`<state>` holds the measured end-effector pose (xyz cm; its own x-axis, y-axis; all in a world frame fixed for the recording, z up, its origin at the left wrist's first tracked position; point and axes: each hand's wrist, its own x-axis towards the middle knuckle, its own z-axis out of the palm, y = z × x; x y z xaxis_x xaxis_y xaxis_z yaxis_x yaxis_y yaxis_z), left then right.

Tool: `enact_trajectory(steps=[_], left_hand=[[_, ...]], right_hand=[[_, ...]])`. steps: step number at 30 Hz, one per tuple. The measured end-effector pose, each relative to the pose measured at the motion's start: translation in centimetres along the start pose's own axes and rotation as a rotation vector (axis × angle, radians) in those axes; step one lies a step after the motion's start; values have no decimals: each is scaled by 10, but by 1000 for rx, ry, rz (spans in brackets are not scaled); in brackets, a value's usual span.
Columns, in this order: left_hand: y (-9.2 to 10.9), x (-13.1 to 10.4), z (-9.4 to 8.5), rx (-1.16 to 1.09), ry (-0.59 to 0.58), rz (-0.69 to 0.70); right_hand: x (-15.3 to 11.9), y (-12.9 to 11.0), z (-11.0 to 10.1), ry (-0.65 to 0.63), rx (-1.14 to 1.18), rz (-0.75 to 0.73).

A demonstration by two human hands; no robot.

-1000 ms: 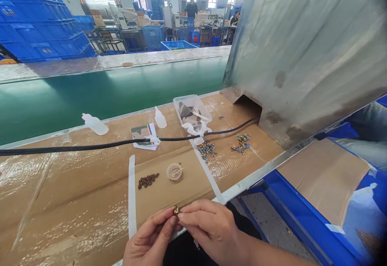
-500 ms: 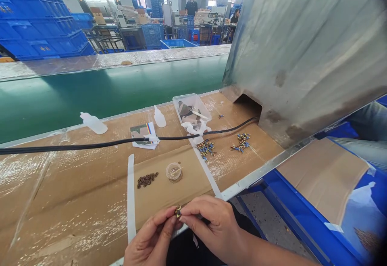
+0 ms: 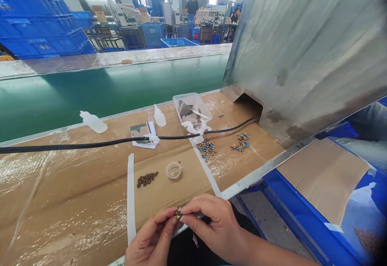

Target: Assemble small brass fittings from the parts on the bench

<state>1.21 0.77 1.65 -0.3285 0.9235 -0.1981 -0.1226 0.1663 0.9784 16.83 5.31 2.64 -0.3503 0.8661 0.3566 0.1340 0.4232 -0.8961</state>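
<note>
At the bottom centre of the frame, your left hand (image 3: 151,241) and right hand (image 3: 216,227) pinch one small brass part (image 3: 178,212) between their fingertips, right above the counter (image 3: 75,201) near edge. Above it lie dark rings (image 3: 146,179) and a small clear cup (image 3: 174,171), with bare cardboard between.

Green conveyor belt (image 3: 90,92) is taken as landmark. Just before it, brown cardboard (image 3: 75,177) is crossed by a black cable (image 3: 75,145). Near the cable: translucent white bottles (image 3: 93,122), a camouflage-patterned card (image 3: 142,130) edged in rainbow stripes, blue-and-brass terminals (image 3: 206,148), dark brown rings (image 3: 146,179).
</note>
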Motion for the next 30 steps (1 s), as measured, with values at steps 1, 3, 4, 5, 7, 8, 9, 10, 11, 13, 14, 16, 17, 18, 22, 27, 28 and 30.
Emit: enact_trajectory(steps=[1,3,4,5,7,8,9,10,11,13,14,16,17,18,22,27,28,30], left_hand=[[1,0,0,0,-3,-10],[1,0,0,-8,-4,-27],[2,0,0,-12,-2,-32],[2,0,0,-15,1,-32],[2,0,0,-20,2,-19],[2,0,-1,-21,-3,-11],[1,1,-1,-19,-11,-7],[1,1,-2,-16,-20,-5],[1,1,-2,-12,-25,-5],[0,2,-3,-7,-33,-10],[0,2,-4,-5,-36,-15],[-1,2,-4,-6,-38,-25],[-1,2,-4,-6,-40,-32],[-2,2,-5,-7,-41,-37],[-3,2,-6,-2,-35,-55],[-2,1,-5,-4,-14,-60],[-1,1,-5,-2,-19,-65],[0,0,-5,2,-37,-76]], right_hand=[[0,0,0,4,2,3],[1,0,0,5,0,5],[1,0,0,1,-1,-1],[1,-1,0,-7,-2,-7],[1,-1,-1,-24,0,-17],[1,-2,-1,-30,2,-18],[1,-2,-2,-35,4,-15],[1,-2,-2,-39,4,-12],[1,-3,-2,-41,2,-11],[2,-3,-3,-41,-1,-12],[2,-3,-3,-41,0,-13],[3,-4,-3,-37,4,-10],[3,-4,-3,-34,7,-7],[2,-4,-3,-32,9,-2],[2,-3,-3,-31,9,9],[2,-2,-1,-10,19,1],[2,-2,-1,-7,21,8],[2,-3,-1,-7,25,27]])
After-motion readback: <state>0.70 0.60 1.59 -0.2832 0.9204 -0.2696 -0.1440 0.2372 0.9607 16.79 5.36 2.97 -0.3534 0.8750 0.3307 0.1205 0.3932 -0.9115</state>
